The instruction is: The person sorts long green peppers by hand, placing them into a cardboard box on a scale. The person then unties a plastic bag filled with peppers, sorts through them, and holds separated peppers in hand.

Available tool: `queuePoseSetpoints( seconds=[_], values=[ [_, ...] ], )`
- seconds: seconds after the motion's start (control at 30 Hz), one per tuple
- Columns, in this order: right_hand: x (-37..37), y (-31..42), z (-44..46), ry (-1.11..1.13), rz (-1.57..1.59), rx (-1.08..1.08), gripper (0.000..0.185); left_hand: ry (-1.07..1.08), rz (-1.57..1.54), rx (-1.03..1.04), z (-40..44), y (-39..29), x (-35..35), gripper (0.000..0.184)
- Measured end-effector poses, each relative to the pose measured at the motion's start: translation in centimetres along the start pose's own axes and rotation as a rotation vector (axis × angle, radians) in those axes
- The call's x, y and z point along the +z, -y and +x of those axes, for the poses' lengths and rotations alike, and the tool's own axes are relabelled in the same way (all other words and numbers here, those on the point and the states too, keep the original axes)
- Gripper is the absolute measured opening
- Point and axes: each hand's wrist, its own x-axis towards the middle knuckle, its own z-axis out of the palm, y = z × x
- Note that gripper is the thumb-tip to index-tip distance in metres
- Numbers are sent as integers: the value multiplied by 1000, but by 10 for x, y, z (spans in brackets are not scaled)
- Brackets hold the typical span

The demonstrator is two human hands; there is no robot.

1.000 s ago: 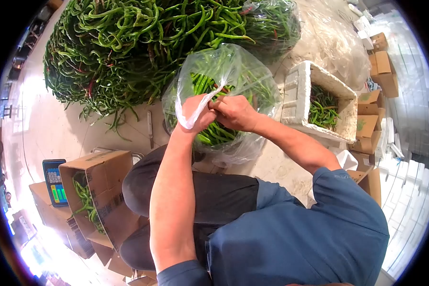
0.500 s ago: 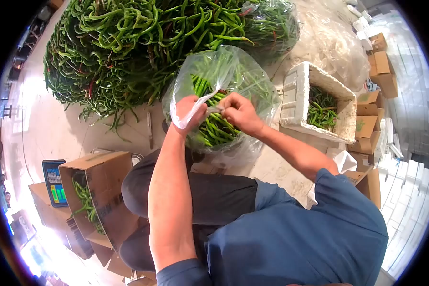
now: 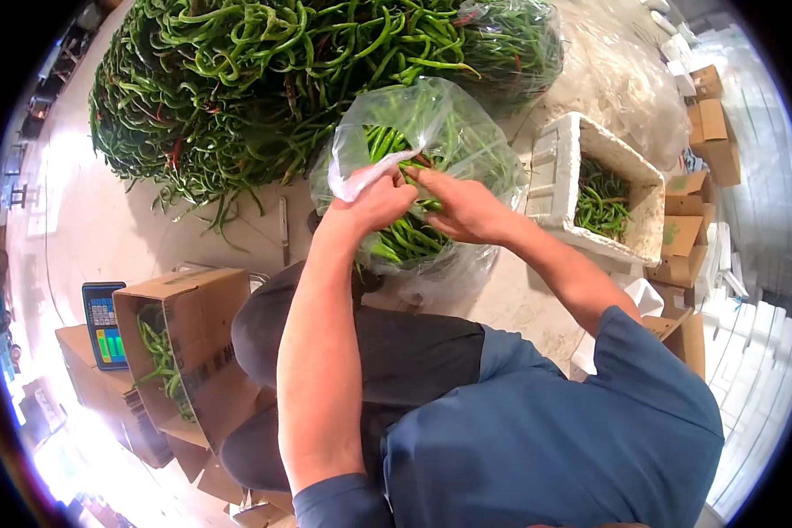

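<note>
A clear plastic bag stands on the floor in front of my knees, its mouth partly gathered, with green chili peppers inside. My left hand is closed on the bag's bunched whitish rim. Close beside it, my right hand reaches over the peppers with fingers bent and closed towards the left one. What lies between the right fingertips is hidden. Behind the bag rises a large heap of green chili peppers, with a few red ones among them.
To the right sits a white foam box holding some peppers. Cardboard boxes line the right side. At left are an open carton with peppers and a scale display. Loose plastic sheeting lies behind the foam box.
My hands have shifted slightly right with the bag rim, and the left one has turned over, its knuckles now showing. The right fingers have straightened somewhat. The whole view has shifted slightly.
</note>
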Motion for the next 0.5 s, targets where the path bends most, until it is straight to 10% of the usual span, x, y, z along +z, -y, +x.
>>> queuePoseSetpoints(
  seconds=[0.03, 0.13, 0.27, 0.5],
  values=[
    [-4, 7, 6, 333, -90, 298, 48, 35, 26, -43, -3, -3, -7, 37],
    [-17, 1, 6, 426, -298, 397, 36, 117, 181, -155, -28, -1, -38, 49],
    [-100, -32, -45, 152, -320, 294, 18, -16, 310, -395, -18, 38, -36, 57],
    [-200, -17, -91, -336, -277, 799, 20, -21, 160, -371, -15, 0, -37, 89]
  ],
)
